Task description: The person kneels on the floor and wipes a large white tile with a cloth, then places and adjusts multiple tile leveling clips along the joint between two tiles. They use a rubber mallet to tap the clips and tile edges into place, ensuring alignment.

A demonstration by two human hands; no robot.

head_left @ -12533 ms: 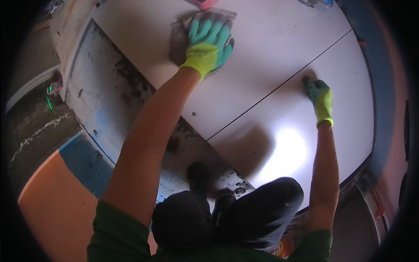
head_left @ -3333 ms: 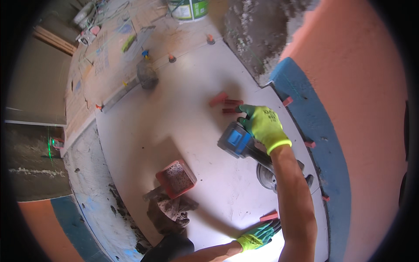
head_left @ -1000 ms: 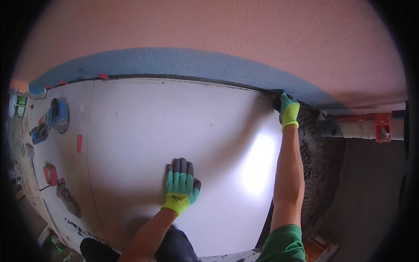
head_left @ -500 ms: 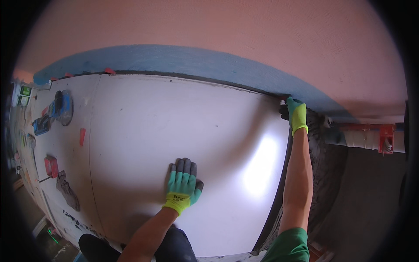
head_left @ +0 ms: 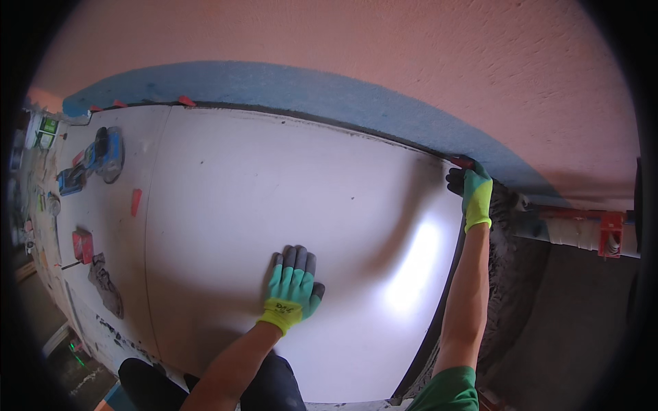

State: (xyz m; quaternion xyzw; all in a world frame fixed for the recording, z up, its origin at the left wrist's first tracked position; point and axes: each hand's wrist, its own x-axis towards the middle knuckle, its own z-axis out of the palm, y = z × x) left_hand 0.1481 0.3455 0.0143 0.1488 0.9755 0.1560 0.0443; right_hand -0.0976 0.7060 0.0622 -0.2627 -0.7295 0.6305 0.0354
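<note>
one red wedge [head_left: 462, 162] touches the right hand [head_left: 478, 189] (at its far end).

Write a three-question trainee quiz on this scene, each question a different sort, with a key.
1. Which hand lies palm-down on the white tile?
2. True or false: the rag is inside the red box.
3. Fill in: the right hand touches a red ____ by the wall.

Key:
1. The left hand.
2. False; it lies outside the box.
3. Wedge.
</note>
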